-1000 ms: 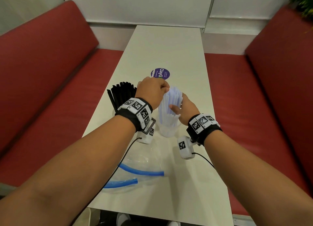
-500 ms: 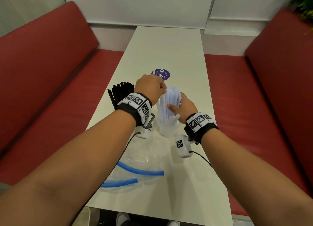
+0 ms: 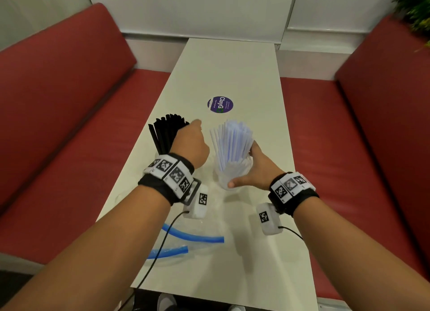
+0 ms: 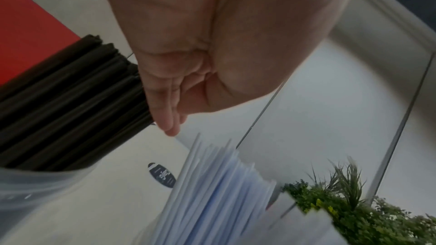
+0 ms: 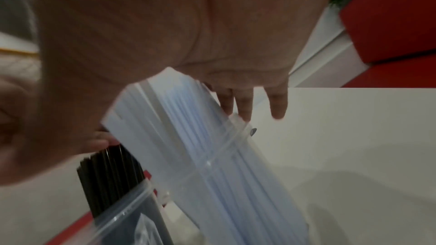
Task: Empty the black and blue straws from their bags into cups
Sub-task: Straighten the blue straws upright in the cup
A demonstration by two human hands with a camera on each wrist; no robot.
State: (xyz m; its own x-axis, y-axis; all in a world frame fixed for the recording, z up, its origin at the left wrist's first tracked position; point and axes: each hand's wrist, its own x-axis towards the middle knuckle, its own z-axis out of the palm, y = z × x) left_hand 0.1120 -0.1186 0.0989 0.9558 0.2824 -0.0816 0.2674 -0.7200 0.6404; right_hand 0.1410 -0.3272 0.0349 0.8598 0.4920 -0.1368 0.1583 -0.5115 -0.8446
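Blue straws fanned in clear plastic cup, R grip round it, L grip loose, empty

café booth: red benches, white table

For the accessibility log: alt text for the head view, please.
A person's right hand holds a clear cup packed with pale blue straws on a white table, while the left hand is beside upright black straws. Empty clear bags lie nearer the camera; red benches flank the table.
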